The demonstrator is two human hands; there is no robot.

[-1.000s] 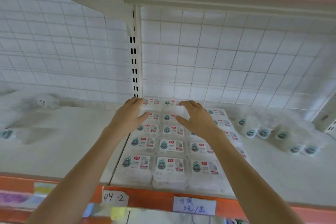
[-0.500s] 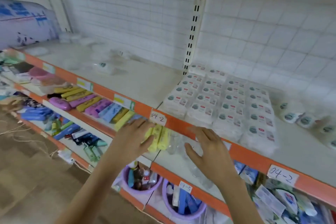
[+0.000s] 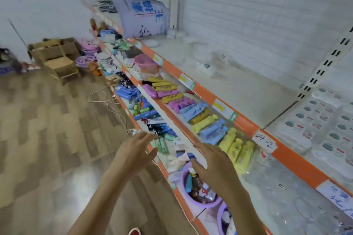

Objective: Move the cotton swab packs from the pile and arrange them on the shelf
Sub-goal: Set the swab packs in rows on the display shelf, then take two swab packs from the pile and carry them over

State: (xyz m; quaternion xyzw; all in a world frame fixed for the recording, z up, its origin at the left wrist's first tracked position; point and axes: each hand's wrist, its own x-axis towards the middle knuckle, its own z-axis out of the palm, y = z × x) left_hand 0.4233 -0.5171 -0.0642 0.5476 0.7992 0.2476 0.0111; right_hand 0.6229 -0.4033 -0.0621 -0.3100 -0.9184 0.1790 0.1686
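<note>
Arranged cotton swab packs (image 3: 324, 129) lie in rows at the far right on the white upper shelf (image 3: 238, 89), blurred. A loose pile of clear packs (image 3: 205, 63) sits further left on the same shelf. My left hand (image 3: 133, 151) and my right hand (image 3: 214, 164) hang in the air below the shelf's orange edge, in front of the lower shelves. Both have fingers spread and hold nothing.
Yellow, blue and pink cases (image 3: 191, 108) fill the shelf under the orange edge (image 3: 246, 122). Purple tubs (image 3: 198, 194) of small items stand below my right hand. Wooden floor (image 3: 47, 139) lies to the left, with crates (image 3: 55, 57) and a cord (image 3: 107, 101).
My hands left the arranged packs and dropped below the shelf edge. My view swung left and down, so the packs slid to the right edge of the frame.
</note>
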